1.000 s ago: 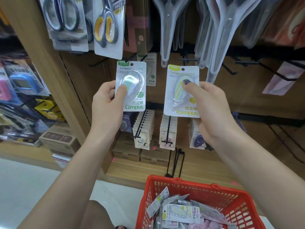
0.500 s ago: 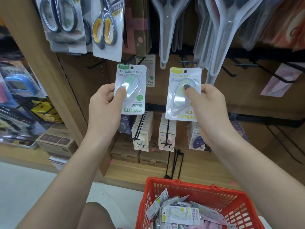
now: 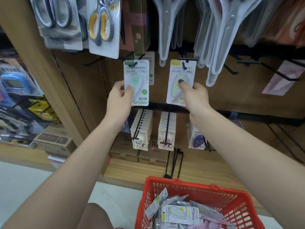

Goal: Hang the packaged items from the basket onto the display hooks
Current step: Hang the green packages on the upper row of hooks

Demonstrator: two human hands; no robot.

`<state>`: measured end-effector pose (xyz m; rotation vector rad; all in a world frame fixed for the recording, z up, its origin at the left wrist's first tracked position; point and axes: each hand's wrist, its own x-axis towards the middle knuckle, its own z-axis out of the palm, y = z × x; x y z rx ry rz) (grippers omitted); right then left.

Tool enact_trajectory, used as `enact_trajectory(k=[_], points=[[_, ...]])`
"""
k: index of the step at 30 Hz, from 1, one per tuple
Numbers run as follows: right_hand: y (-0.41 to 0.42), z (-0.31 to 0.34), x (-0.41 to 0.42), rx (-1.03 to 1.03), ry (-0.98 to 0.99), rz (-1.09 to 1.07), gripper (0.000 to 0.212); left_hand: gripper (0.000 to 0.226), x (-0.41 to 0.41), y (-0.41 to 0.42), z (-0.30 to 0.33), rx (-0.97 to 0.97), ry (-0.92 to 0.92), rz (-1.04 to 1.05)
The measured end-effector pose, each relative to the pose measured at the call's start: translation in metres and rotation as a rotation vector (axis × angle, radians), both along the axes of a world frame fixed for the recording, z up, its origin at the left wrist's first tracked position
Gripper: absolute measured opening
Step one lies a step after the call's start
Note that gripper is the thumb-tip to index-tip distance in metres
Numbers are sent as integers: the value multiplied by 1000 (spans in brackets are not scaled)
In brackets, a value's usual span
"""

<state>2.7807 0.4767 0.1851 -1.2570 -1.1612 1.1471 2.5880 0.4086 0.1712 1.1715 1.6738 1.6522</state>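
Two hands raised to the display wall, one packaged item in each. Left hand (image 3: 118, 98) pinching the lower left edge of a green-labelled correction tape pack (image 3: 136, 83), thumb pressed flat on the front blister, remaining fingers curled behind the card. Right hand (image 3: 194, 95) pinching the yellow-labelled correction tape pack (image 3: 180, 81) the same way, thumb with dark nail polish on the blister, fingers wrapped behind the right edge. Both packs upright, side by side but apart, each with its top hole at the tip of a black display hook (image 3: 134, 64); whether fully threaded on, cannot tell. Second hook (image 3: 183, 64) poking through the yellow pack's header. Below, three rows of small carded items (image 3: 142, 129) hanging on lower pegs. Above, two scissor packs (image 3: 104, 25) at upper left. At bottom, one red basket (image 3: 194, 194) on the floor, filled with a loose heap of more packaged items (image 3: 178, 214), too jumbled to count.
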Motion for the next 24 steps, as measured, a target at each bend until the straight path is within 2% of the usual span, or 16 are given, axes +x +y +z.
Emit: enact_trajectory(k=[2,4,7,15,18,21,23,24], points=[[21,1,-5,-38,13,-14,22,20,-4,21,-4,-17,0,-12],[40,3,-8,-96,22,-16,25,29,-8,44,-7,-47,-11,-41],[67,1,-11,-140,19,18,41,46,-14,75,-8,-111,10,-46],[97,-2,-11,-252,99,47,57,56,-27,127,-7,-167,22,-43],[84,-9,-2,-298,170,117,66,61,-27,127,-8,-214,4,-51],[48,-19,12,-275,129,76,74,72,-19,115,-17,-324,11,-13],[16,-30,22,-208,81,38,67,67,-2,93,-25,-345,58,35],[-2,-37,28,-159,55,29,57,58,10,77,-31,-316,89,51]])
